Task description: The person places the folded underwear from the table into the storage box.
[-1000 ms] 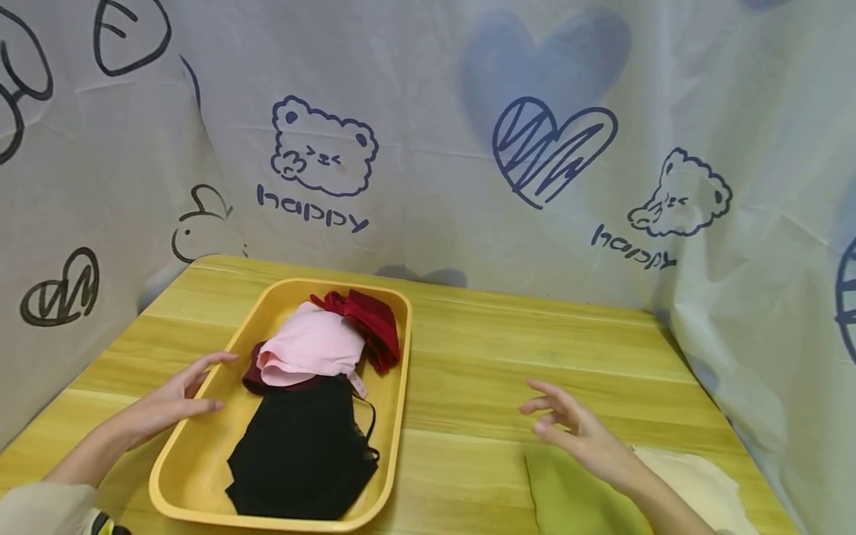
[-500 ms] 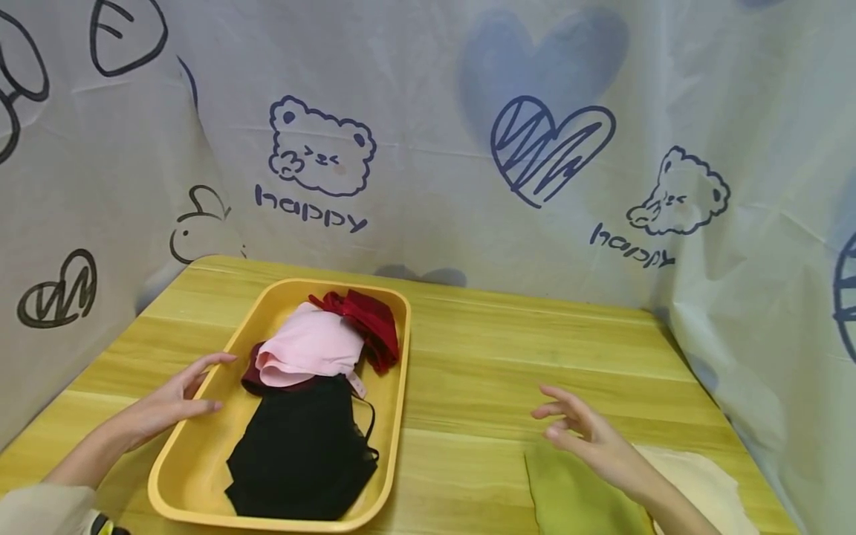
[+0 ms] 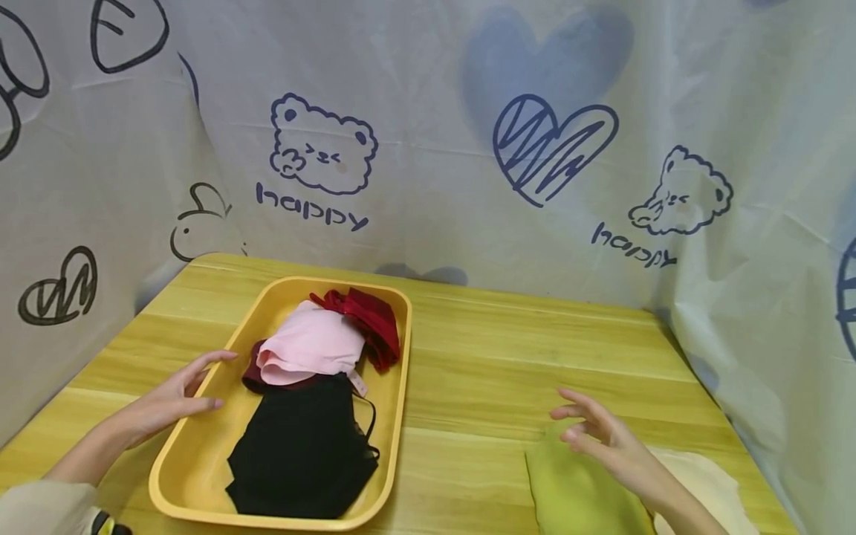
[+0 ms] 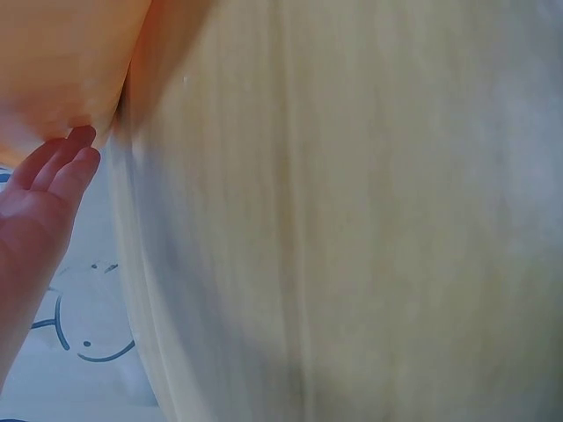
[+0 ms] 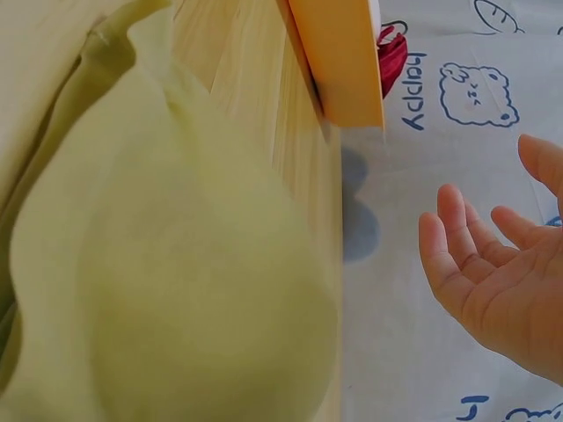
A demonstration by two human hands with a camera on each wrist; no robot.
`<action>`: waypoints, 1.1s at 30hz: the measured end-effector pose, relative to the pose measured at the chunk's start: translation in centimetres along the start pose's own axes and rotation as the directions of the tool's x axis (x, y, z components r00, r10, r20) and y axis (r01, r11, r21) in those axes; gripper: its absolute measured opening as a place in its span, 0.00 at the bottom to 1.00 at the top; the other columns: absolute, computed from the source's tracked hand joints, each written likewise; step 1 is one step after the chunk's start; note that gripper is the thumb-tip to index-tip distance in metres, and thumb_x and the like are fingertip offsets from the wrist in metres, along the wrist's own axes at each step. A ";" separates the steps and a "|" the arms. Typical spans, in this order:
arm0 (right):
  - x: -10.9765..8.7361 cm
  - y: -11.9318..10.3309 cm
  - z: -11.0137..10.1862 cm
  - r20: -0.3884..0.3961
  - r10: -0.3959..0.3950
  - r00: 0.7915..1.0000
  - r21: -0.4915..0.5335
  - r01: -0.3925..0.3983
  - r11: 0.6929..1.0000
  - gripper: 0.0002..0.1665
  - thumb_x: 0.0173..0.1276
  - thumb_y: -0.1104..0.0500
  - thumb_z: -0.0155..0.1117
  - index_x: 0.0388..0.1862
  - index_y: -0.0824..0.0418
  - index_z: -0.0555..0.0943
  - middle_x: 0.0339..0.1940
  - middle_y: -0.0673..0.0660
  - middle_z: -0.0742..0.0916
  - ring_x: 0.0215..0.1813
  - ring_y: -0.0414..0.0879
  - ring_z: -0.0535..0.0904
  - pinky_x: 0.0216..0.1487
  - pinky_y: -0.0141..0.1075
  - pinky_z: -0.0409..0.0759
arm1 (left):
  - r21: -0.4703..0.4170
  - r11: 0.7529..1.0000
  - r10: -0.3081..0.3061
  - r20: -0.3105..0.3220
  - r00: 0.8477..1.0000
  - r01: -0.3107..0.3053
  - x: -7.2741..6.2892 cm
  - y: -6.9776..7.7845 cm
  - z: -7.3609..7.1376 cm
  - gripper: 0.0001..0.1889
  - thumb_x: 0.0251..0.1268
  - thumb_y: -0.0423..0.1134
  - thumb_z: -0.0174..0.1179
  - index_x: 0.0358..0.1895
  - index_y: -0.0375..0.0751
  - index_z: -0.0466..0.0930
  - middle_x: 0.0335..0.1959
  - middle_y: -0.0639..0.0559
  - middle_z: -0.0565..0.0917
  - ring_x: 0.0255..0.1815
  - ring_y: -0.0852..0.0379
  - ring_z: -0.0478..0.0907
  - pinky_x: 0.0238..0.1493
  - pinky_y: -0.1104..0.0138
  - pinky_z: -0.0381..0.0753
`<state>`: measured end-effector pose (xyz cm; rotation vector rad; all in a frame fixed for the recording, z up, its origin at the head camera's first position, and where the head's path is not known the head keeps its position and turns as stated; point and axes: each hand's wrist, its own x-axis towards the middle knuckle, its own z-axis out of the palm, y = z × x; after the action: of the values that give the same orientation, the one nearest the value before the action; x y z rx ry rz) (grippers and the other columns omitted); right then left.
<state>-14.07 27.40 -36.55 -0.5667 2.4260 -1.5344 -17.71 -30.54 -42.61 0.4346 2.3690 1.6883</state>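
My left hand (image 3: 163, 397) holds the left wall of the yellow tray (image 3: 401, 394). Its thumb reaches over the rim, while in the left wrist view several fingers (image 4: 75, 167) lie along the tray's outside. A black garment with a thin strap (image 3: 301, 453) lies spread in the tray's near half. Behind it are a folded pink garment (image 3: 310, 342), a dark maroon one (image 3: 253, 379) partly beneath, and a red one (image 3: 374, 327). Over a lime-green cloth (image 3: 575, 483) my right hand (image 3: 611, 442) hovers with loosely bent fingers and nothing in them. The cloth bulges upward.
A cream cloth (image 3: 702, 483) lies right of the green one, partly covered by my right forearm. The wood-grain table (image 3: 481, 357) ends at a pale curtain (image 3: 428, 148) with drawings, which hangs at the back and both sides.
My right hand has drifted right and slightly toward me over the green cloth. The cloth's far part has risen from flat into a bulge. My left hand and the tray have stayed put.
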 end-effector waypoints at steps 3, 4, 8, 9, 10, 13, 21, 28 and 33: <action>-0.2 0.2 -0.2 -0.008 0.028 1.000 0.002 -0.028 1.000 0.31 0.70 0.63 0.49 0.68 0.68 0.53 0.55 0.65 0.73 0.46 0.41 0.76 0.44 0.35 0.77 | -0.002 1.000 0.001 0.000 1.000 -0.001 0.0 0.0 0.1 0.32 0.57 0.29 0.56 0.65 0.41 0.54 0.60 0.64 0.55 0.66 0.26 0.25 0.57 0.34 0.28; -0.3 0.2 -0.2 -0.006 0.024 1.000 0.003 -0.024 1.000 0.31 0.70 0.63 0.48 0.68 0.68 0.52 0.55 0.66 0.73 0.46 0.41 0.76 0.44 0.35 0.77 | -0.005 1.000 0.000 -0.001 1.000 0.000 0.0 0.0 0.1 0.32 0.57 0.29 0.56 0.65 0.40 0.54 0.60 0.65 0.55 0.66 0.26 0.24 0.57 0.34 0.28; -0.5 0.5 -0.4 -0.017 0.017 1.000 0.004 -0.017 1.000 0.30 0.70 0.64 0.48 0.68 0.69 0.52 0.54 0.64 0.73 0.46 0.41 0.76 0.44 0.35 0.77 | -0.010 1.000 0.003 -0.001 1.000 -0.003 0.0 -0.1 0.1 0.33 0.57 0.29 0.56 0.65 0.37 0.53 0.58 0.68 0.55 0.65 0.26 0.24 0.57 0.35 0.27; -0.6 0.5 -0.5 -0.022 0.023 0.999 0.007 -0.023 1.000 0.30 0.70 0.64 0.48 0.68 0.69 0.53 0.54 0.64 0.73 0.46 0.41 0.76 0.44 0.35 0.77 | -0.009 1.000 0.003 -0.001 1.000 -0.003 0.0 -0.1 0.1 0.33 0.57 0.29 0.56 0.65 0.37 0.53 0.58 0.68 0.55 0.65 0.26 0.24 0.57 0.35 0.27; -0.7 0.6 -0.5 -0.024 0.025 0.999 0.010 -0.025 1.000 0.30 0.70 0.64 0.48 0.68 0.69 0.52 0.54 0.63 0.73 0.46 0.41 0.76 0.44 0.35 0.77 | -0.009 1.000 0.002 -0.002 1.000 -0.002 0.0 -0.1 0.1 0.33 0.57 0.29 0.56 0.65 0.37 0.53 0.58 0.69 0.55 0.65 0.26 0.24 0.57 0.35 0.28; -0.9 0.8 -0.8 -0.033 0.053 0.998 0.026 -0.052 0.998 0.31 0.70 0.64 0.48 0.68 0.69 0.52 0.54 0.58 0.74 0.48 0.41 0.76 0.45 0.35 0.77 | -0.007 1.000 0.000 -0.004 1.000 0.000 -0.1 0.0 0.1 0.33 0.57 0.29 0.56 0.65 0.38 0.53 0.58 0.68 0.56 0.65 0.26 0.25 0.57 0.35 0.28; -1.4 1.4 -1.2 -0.057 0.146 0.988 0.023 -0.145 0.989 0.33 0.70 0.60 0.49 0.69 0.66 0.50 0.54 0.53 0.75 0.51 0.37 0.75 0.46 0.35 0.76 | -0.008 1.000 0.000 -0.005 1.000 0.000 -0.1 0.1 0.1 0.31 0.57 0.29 0.56 0.65 0.44 0.56 0.61 0.62 0.56 0.65 0.26 0.25 0.57 0.35 0.27; -2.0 2.2 -1.9 -0.026 0.183 0.983 -0.042 -0.184 0.982 0.34 0.72 0.61 0.46 0.70 0.68 0.46 0.59 0.72 0.67 0.49 0.38 0.73 0.45 0.40 0.76 | -0.007 1.000 -0.001 -0.003 1.000 0.001 -0.1 0.1 0.1 0.32 0.57 0.29 0.56 0.65 0.42 0.55 0.60 0.65 0.56 0.65 0.26 0.25 0.57 0.35 0.27; -2.4 2.6 -2.4 0.018 0.216 0.976 -0.120 -0.212 0.970 0.37 0.70 0.59 0.49 0.71 0.68 0.45 0.60 0.72 0.66 0.53 0.49 0.69 0.47 0.50 0.73 | 0.001 1.000 -0.009 -0.002 1.000 0.009 -0.1 0.1 0.0 0.32 0.58 0.30 0.56 0.65 0.40 0.53 0.58 0.68 0.55 0.65 0.26 0.25 0.57 0.34 0.27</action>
<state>-13.35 31.37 -37.94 -0.3321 2.4730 -1.2952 -17.64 -30.54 -42.51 0.4222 2.3694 1.6846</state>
